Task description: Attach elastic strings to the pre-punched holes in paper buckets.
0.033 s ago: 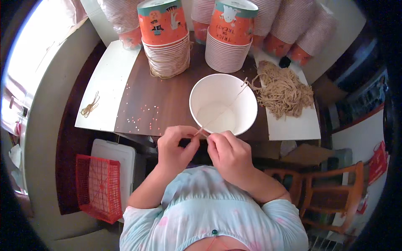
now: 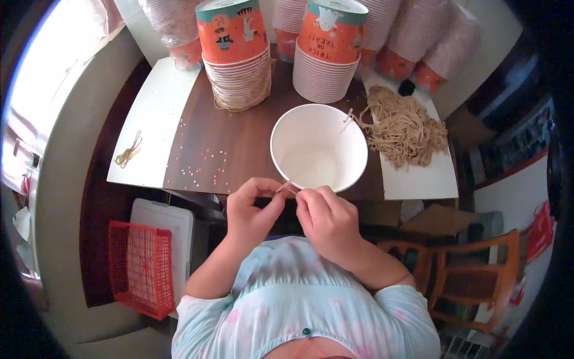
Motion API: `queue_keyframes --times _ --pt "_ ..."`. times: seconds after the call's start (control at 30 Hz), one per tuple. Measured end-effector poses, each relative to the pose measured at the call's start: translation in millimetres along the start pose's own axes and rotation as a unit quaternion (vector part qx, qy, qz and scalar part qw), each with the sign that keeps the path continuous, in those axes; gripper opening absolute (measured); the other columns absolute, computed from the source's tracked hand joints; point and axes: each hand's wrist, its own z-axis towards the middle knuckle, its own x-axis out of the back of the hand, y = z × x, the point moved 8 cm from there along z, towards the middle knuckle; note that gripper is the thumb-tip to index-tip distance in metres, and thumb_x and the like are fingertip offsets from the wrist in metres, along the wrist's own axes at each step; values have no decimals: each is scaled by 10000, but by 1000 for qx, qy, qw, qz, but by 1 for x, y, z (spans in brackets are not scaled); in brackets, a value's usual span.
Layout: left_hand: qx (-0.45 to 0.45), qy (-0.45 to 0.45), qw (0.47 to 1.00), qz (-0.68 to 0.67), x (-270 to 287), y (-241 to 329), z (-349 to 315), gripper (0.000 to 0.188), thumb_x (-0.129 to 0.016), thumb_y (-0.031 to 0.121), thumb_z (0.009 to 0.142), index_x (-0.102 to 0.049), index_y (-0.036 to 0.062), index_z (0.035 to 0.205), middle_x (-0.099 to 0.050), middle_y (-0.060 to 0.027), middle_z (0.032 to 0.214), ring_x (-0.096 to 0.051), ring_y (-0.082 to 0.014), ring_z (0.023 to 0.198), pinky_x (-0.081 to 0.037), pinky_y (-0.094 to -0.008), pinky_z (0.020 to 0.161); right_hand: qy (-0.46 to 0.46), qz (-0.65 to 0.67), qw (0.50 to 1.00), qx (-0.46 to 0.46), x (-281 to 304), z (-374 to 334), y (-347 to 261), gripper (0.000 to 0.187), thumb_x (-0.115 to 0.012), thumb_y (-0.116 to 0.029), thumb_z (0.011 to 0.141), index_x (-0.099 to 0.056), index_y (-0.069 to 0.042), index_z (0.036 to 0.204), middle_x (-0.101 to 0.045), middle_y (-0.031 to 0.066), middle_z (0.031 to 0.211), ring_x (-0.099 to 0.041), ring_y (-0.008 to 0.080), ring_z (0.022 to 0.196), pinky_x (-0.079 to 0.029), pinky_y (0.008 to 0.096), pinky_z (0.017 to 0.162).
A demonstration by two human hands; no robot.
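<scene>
A white-lined paper bucket (image 2: 318, 149) stands at the front of the brown table, its open mouth up. Thin twine (image 2: 346, 121) is knotted through the bucket's far right rim; inside, its course is hard to make out. At the near rim my left hand (image 2: 256, 200) pinches a piece of twine (image 2: 287, 186) between thumb and forefinger. Close beside it, fingers curled in, my right hand (image 2: 327, 216) grips the twine's other side. A small loop or crossing shows between the fingertips. To the right lies a tangled heap of tan twine (image 2: 409, 133).
Behind the bucket stand upside-down stacks of orange buckets, one (image 2: 236, 78) with twine around its rims and another (image 2: 326, 78). Several wrapped stacks line the back. A small twine bundle (image 2: 128, 151) and paper dots (image 2: 203, 170) lie left. Below are a red basket (image 2: 142, 266) and wooden chair (image 2: 475, 278).
The twine stretched straight across the bucket's mouth has gone slack and dropped inside. My hands have barely shifted and keep their pinch at the near rim.
</scene>
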Motion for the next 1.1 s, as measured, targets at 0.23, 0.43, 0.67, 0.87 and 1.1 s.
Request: queue_keyframes --times 0.23,0.43,0.67,0.87,1.1 --pt "147 -21 951 -272 -16 -41 -3 77 -646 -36 821 -593 -24 874 -673 -96 884 -645 -129 820 -523 -236 751 36 -25 999 -15 -25 -4 18 133 -664 -15 758 -599 -22 873 -580 83 753 -601 237 591 -479 315 512" --pt "143 13 951 -274 -8 -43 -1 98 -651 -45 802 -570 -7 842 -663 -107 841 -653 -165 780 -538 -287 747 -12 433 872 -229 -67 -12 54 135 -611 -104 855 -640 -3 940 -679 56 873 -644 191 712 -512 312 639" --pt "126 34 948 -291 -3 -46 -3 76 -650 -30 825 -593 -37 876 -667 -100 871 -644 -132 789 -534 -256 721 -69 699 562 -437 -111 -33 52 167 -555 -179 891 -661 -87 981 -665 2 923 -578 97 850 -421 262 766" --pt "93 50 970 -218 4 -44 -5 81 -650 -10 835 -608 -44 897 -678 -93 875 -649 -126 777 -523 -241 713 -103 748 472 -456 -121 -34 47 162 -562 -254 886 -650 -130 944 -647 -30 916 -567 95 854 -394 279 763" --pt "-20 70 997 -2 9 -24 -10 61 -653 -32 815 -639 -28 874 -671 -67 861 -612 -93 774 -490 -221 696 -90 735 460 -489 -124 -39 47 136 -637 -273 845 -665 -144 879 -642 -40 825 -554 92 756 -394 258 695"
